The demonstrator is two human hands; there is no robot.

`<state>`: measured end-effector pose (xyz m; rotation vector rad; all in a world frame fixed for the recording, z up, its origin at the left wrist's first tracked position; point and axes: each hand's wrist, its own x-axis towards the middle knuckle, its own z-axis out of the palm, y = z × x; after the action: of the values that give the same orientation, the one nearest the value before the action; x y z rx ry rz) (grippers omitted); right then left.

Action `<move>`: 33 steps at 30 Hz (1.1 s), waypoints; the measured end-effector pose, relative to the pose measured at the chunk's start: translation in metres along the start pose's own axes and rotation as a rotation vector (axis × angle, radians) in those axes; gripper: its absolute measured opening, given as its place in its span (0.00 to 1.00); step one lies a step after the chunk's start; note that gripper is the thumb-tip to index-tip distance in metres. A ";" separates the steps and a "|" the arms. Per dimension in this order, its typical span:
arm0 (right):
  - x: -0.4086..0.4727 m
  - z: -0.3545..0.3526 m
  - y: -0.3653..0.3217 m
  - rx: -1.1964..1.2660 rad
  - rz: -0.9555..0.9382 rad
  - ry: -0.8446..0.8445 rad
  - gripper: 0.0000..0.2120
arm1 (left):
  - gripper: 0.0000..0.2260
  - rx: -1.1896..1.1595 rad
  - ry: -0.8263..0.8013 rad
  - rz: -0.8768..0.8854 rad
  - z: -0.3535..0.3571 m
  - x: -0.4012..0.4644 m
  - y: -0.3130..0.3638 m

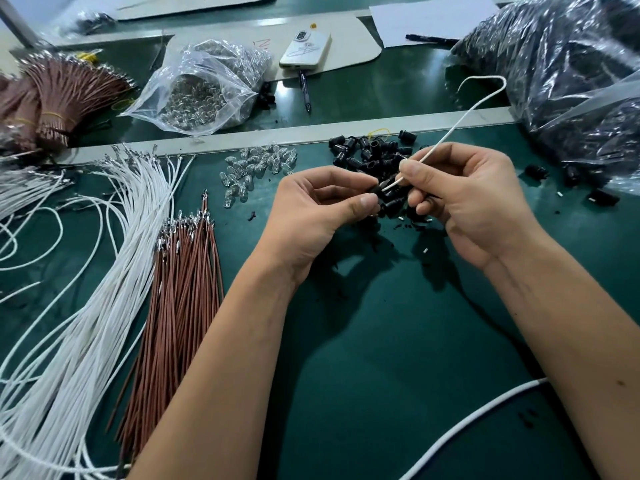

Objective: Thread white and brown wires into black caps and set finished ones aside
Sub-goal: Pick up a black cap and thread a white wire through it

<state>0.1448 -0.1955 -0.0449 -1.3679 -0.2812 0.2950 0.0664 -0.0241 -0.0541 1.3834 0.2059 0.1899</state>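
Note:
My left hand (311,209) pinches a black cap (375,195) between thumb and fingers above the green table. My right hand (464,199) pinches a white wire (450,131) near its metal tip, and the tip points into the cap's open end. The rest of that wire arcs up and to the right. Behind my hands lies a pile of loose black caps (370,152). A fan of white wires (114,258) and a bundle of brown wires (180,296) lie on the table at the left.
Small clear bulbs (256,168) are scattered left of the caps. An open bag of bulbs (201,88), bound brown wire bundles (59,95), a phone (306,50) and a pen (305,93) sit farther back. Big bags of black parts (568,71) fill the right. A white cable (467,420) crosses the near right.

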 end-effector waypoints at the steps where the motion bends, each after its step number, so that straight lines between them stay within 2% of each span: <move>1: 0.000 0.000 0.000 0.016 0.002 -0.004 0.06 | 0.09 0.011 -0.003 0.002 0.001 0.000 0.000; 11: -0.001 0.004 0.005 -0.148 -0.147 0.103 0.06 | 0.09 0.027 0.065 0.014 0.001 0.001 -0.003; 18: -0.002 0.004 0.001 -0.048 -0.051 -0.009 0.05 | 0.08 0.040 0.096 0.025 0.003 0.002 -0.003; 20: -0.002 0.003 0.000 -0.063 -0.050 -0.004 0.06 | 0.07 -0.013 0.082 -0.021 0.004 0.001 -0.001; 22: -0.002 0.003 0.000 -0.083 -0.059 0.016 0.06 | 0.04 -0.165 0.032 -0.115 0.004 0.000 0.003; 25: 0.000 0.001 -0.001 -0.086 -0.067 0.045 0.05 | 0.08 -0.327 -0.057 -0.223 0.000 0.000 0.009; 28: 0.001 0.000 -0.001 -0.061 -0.058 0.049 0.05 | 0.12 -0.344 -0.109 -0.246 -0.001 -0.001 0.013; 33: 0.000 0.000 -0.001 -0.017 -0.040 0.043 0.05 | 0.14 -0.333 -0.097 -0.240 0.001 -0.004 0.014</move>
<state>0.1450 -0.1952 -0.0437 -1.3819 -0.2757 0.2304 0.0629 -0.0233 -0.0397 1.0241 0.2451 -0.0425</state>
